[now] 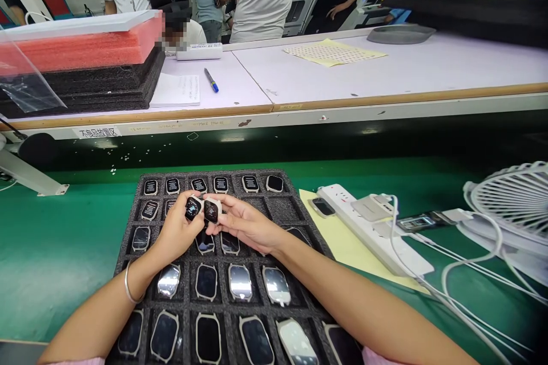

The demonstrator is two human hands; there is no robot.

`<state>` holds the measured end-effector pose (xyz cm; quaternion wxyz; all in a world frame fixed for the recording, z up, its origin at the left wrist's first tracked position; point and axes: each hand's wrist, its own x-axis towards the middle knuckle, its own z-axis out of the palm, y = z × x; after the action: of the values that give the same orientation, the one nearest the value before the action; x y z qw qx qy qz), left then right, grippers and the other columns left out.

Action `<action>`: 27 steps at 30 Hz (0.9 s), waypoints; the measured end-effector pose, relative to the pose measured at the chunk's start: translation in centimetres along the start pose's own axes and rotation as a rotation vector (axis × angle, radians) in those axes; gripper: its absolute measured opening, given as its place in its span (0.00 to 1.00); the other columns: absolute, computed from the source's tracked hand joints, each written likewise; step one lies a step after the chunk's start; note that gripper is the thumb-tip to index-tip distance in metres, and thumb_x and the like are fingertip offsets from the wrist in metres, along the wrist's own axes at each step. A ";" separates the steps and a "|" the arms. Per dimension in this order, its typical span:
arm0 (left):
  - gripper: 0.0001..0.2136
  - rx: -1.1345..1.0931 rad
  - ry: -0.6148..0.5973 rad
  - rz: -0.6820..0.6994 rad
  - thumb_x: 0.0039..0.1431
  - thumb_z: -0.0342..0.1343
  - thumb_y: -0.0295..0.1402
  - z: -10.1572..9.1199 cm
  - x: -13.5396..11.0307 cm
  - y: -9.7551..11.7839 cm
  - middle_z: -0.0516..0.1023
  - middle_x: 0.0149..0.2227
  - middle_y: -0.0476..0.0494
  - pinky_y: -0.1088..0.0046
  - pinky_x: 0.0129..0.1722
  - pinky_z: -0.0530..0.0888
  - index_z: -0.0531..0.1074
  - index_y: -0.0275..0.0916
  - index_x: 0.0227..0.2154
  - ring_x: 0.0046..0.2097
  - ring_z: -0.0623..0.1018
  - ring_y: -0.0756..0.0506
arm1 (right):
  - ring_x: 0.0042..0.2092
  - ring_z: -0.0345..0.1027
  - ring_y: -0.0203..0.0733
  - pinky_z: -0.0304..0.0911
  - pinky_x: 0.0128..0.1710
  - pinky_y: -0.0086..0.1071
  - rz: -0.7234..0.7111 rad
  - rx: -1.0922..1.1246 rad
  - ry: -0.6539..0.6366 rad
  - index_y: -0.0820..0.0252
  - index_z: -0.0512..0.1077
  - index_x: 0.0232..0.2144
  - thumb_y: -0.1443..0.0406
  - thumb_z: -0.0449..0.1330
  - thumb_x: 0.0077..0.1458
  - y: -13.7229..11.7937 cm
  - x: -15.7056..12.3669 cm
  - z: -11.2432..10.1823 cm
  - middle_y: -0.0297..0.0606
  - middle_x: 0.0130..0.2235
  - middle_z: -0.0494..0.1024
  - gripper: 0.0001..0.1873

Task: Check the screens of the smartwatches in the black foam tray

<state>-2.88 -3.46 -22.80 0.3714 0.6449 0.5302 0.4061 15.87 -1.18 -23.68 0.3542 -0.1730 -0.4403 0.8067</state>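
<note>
Above a black foam tray I hold two strapless smartwatch bodies side by side. My left hand, with a bangle on its wrist, is closed on one smartwatch with a dark, shiny face. Closed on the second smartwatch, which has a light frame, is my right hand. The two watches nearly touch; whether they do, I cannot tell. More watch bodies lie in the tray's compartments, such as a watch near the front. Several in the back row, like this watch, show lit text. My forearms hide part of the tray.
On the right lie a white power strip, yellow paper, cables and a white fan. A shelf behind carries foam sheets, a pen, papers and a sticker sheet. Several people are beyond it.
</note>
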 end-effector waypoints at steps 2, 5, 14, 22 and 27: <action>0.17 -0.016 -0.005 0.004 0.58 0.52 0.34 0.0 0.0 0.1 0.72 0.49 0.40 0.63 0.52 0.69 0.65 0.38 0.50 0.52 0.72 0.40 | 0.40 0.74 0.39 0.66 0.43 0.34 -0.001 -0.007 -0.002 0.59 0.65 0.56 0.60 0.69 0.56 0.0 0.0 0.0 0.37 0.38 0.76 0.29; 0.17 -0.036 -0.018 -0.024 0.58 0.52 0.34 -0.1 -0.1 0.1 0.73 0.47 0.41 0.62 0.53 0.68 0.64 0.38 0.51 0.49 0.73 0.41 | 0.40 0.74 0.40 0.66 0.44 0.35 -0.009 0.003 -0.001 0.59 0.65 0.56 0.61 0.70 0.56 0.1 -0.1 -0.1 0.38 0.39 0.76 0.29; 0.17 -0.048 -0.015 -0.012 0.59 0.53 0.34 -0.1 -0.2 0.1 0.72 0.49 0.40 0.61 0.55 0.65 0.64 0.38 0.50 0.52 0.71 0.40 | 0.40 0.74 0.40 0.66 0.44 0.34 -0.011 0.007 -0.021 0.59 0.65 0.56 0.61 0.69 0.57 0.0 -0.1 0.0 0.38 0.39 0.77 0.28; 0.17 -0.064 -0.017 -0.016 0.59 0.53 0.34 0.0 -0.2 0.1 0.72 0.48 0.40 0.62 0.53 0.66 0.64 0.39 0.51 0.50 0.72 0.41 | 0.40 0.74 0.40 0.66 0.44 0.33 -0.015 0.002 -0.029 0.59 0.65 0.56 0.61 0.69 0.57 0.0 -0.1 -0.1 0.38 0.39 0.77 0.28; 0.17 -0.060 -0.018 -0.022 0.59 0.52 0.35 0.0 -0.1 0.3 0.72 0.48 0.40 0.63 0.51 0.67 0.64 0.38 0.51 0.50 0.72 0.41 | 0.40 0.74 0.40 0.66 0.43 0.34 -0.020 -0.005 -0.030 0.60 0.65 0.56 0.60 0.69 0.57 -0.1 -0.1 0.0 0.38 0.39 0.77 0.28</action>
<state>-2.80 -3.63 -22.55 0.4000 0.6310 0.5216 0.4120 15.99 -1.23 -23.64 0.3552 -0.1571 -0.4494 0.8045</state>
